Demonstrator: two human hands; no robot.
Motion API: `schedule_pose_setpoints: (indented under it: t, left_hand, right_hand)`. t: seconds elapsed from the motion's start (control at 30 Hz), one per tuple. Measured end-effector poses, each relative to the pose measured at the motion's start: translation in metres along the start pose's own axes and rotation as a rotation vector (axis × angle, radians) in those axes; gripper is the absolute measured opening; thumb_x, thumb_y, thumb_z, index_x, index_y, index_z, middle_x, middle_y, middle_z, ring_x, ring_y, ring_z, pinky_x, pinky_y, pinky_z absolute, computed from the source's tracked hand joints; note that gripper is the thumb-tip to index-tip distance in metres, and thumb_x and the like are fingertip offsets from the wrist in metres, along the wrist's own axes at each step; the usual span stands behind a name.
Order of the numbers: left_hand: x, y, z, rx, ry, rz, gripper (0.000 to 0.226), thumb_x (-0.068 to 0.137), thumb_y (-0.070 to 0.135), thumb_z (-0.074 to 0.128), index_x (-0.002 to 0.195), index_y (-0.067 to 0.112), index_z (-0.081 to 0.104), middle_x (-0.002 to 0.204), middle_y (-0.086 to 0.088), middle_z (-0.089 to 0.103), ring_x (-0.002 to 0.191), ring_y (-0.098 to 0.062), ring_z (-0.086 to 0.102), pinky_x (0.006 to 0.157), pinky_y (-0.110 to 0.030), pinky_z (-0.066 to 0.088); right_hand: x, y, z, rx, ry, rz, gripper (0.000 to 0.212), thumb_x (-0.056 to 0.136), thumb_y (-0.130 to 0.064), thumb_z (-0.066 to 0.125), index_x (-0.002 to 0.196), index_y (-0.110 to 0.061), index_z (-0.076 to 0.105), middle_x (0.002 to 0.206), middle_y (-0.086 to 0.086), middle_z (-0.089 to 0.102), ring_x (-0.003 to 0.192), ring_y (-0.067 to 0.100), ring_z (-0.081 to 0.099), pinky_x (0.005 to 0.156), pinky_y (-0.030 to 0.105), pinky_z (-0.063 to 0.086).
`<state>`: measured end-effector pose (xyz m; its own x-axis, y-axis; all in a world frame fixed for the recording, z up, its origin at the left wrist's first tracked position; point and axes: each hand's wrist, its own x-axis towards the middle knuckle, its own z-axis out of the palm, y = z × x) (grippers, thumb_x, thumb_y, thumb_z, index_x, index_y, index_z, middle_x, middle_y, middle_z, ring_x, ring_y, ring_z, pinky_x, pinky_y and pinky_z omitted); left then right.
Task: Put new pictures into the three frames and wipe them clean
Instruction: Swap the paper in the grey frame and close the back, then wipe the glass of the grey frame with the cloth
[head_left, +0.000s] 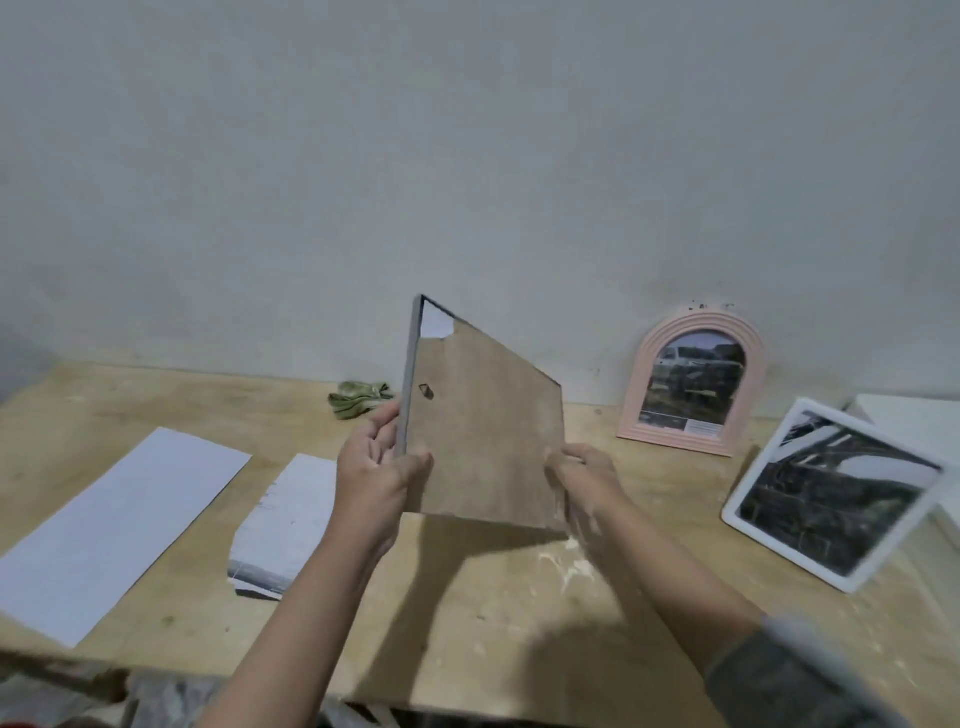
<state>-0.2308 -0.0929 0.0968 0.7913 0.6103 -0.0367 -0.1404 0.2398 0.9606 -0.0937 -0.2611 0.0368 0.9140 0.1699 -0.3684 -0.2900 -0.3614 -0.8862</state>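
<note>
Both hands hold the frame (483, 431) upright above the table (493, 597), back toward the camera: left hand (376, 467) grips its left edge, right hand (584, 475) its lower right edge.

Two bare arms come up from the near edge. The left hand (375, 467) and its arm have no sleeve, ring or watch that shows. The right hand (582, 475) is bare too. Near the right elbow sits a dark grey-green sleeve (779, 680), bunched in soft folds, its edge blurry
</note>
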Motion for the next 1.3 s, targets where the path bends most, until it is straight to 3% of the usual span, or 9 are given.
schedule_pose_setpoints:
  t: [0.23, 0.4, 0.57, 0.67, 0.73, 0.87, 1.0, 1.1, 1.3]
  left_hand:
    - [-0.013, 0.009, 0.070, 0.515, -0.079, 0.506, 0.056, 0.075, -0.015, 0.052, 0.113, 0.026, 0.051, 0.105, 0.007, 0.065, 0.094, 0.005, 0.061, 0.078, -0.011, 0.048]
    - [-0.012, -0.034, 0.091, 0.814, -0.235, 0.739, 0.064, 0.068, -0.014, 0.052, 0.131, -0.003, 0.047, 0.139, -0.015, 0.050, 0.132, -0.016, 0.042, 0.106, -0.024, 0.036]
    - [-0.010, -0.065, 0.104, 1.144, -0.420, 0.691, 0.080, 0.058, -0.011, 0.058, 0.136, -0.001, 0.039, 0.145, -0.023, 0.042, 0.134, -0.035, 0.043, 0.106, -0.047, 0.040]
    - [-0.013, -0.070, 0.106, 1.227, -0.527, 0.540, 0.067, 0.086, 0.017, 0.050, 0.148, 0.009, 0.027, 0.158, -0.009, 0.019, 0.147, -0.020, 0.015, 0.116, -0.042, -0.006]
    - [-0.012, -0.072, 0.096, 1.223, -0.486, 0.435, 0.068, 0.090, 0.048, 0.039, 0.149, 0.018, 0.028, 0.160, 0.002, 0.012, 0.145, -0.004, 0.000, 0.117, -0.039, -0.012]
    - [-0.002, -0.078, 0.053, 1.135, -0.203, 0.292, 0.081, 0.077, 0.070, 0.031, 0.142, 0.023, 0.042, 0.155, 0.010, 0.020, 0.143, -0.002, 0.008, 0.118, -0.045, 0.000]
    - [0.008, -0.087, -0.021, 1.143, 0.199, 0.075, 0.069, 0.082, 0.062, 0.041, 0.131, 0.014, 0.050, 0.146, -0.016, 0.039, 0.140, -0.037, 0.027, 0.111, -0.058, 0.025]
    - [0.003, -0.081, -0.065, 0.989, 0.481, -0.192, 0.065, 0.089, 0.048, 0.052, 0.137, 0.005, 0.043, 0.137, -0.019, 0.046, 0.129, -0.036, 0.040, 0.105, -0.044, 0.034]
    - [0.001, -0.088, -0.140, 0.607, 0.503, -0.523, 0.029, 0.093, 0.021, 0.057, 0.114, 0.001, 0.057, 0.093, -0.016, 0.067, 0.080, -0.029, 0.064, 0.080, -0.041, 0.055]
  right_hand:
    - [-0.040, -0.118, -0.017, 0.235, -0.446, -0.326, 0.057, 0.078, -0.059, 0.058, 0.105, -0.009, 0.064, 0.095, 0.014, 0.068, 0.078, 0.034, 0.059, 0.054, 0.026, 0.029]
    - [-0.036, -0.100, -0.034, 0.430, -0.293, -0.290, 0.020, 0.093, -0.015, 0.056, 0.075, -0.006, 0.054, 0.060, 0.006, 0.065, 0.064, 0.020, 0.067, 0.059, 0.032, 0.057]
    - [-0.012, -0.061, -0.034, 0.685, -0.069, -0.021, 0.013, 0.094, -0.006, 0.054, 0.081, -0.006, 0.053, 0.053, 0.005, 0.062, 0.047, 0.014, 0.065, 0.045, 0.024, 0.053]
    - [0.006, -0.041, -0.035, 0.702, 0.026, 0.075, 0.018, 0.094, -0.009, 0.055, 0.076, -0.008, 0.056, 0.051, 0.004, 0.062, 0.041, 0.012, 0.060, 0.038, 0.018, 0.046]
    - [0.019, -0.030, -0.035, 0.669, 0.059, 0.100, 0.017, 0.094, -0.013, 0.056, 0.080, -0.008, 0.062, 0.070, 0.010, 0.068, 0.058, 0.019, 0.066, 0.054, 0.026, 0.055]
    - [0.049, -0.004, -0.025, 0.565, 0.049, 0.146, 0.031, 0.094, -0.022, 0.058, 0.113, 0.001, 0.062, 0.112, 0.017, 0.066, 0.102, 0.033, 0.063, 0.096, 0.052, 0.047]
    - [0.077, 0.037, -0.006, 0.377, -0.001, 0.216, 0.037, 0.082, -0.043, 0.065, 0.091, -0.007, 0.068, 0.100, 0.013, 0.069, 0.092, 0.031, 0.066, 0.086, 0.055, 0.052]
    - [0.110, 0.080, 0.017, 0.282, -0.036, 0.250, 0.059, 0.056, -0.062, 0.068, 0.083, -0.011, 0.069, 0.089, 0.010, 0.071, 0.086, 0.033, 0.067, 0.080, 0.055, 0.055]
    - [0.100, 0.047, 0.067, 0.233, -0.170, 0.282, 0.063, 0.068, -0.053, 0.073, 0.108, -0.006, 0.063, 0.104, 0.020, 0.067, 0.091, 0.038, 0.066, 0.079, 0.062, 0.052]
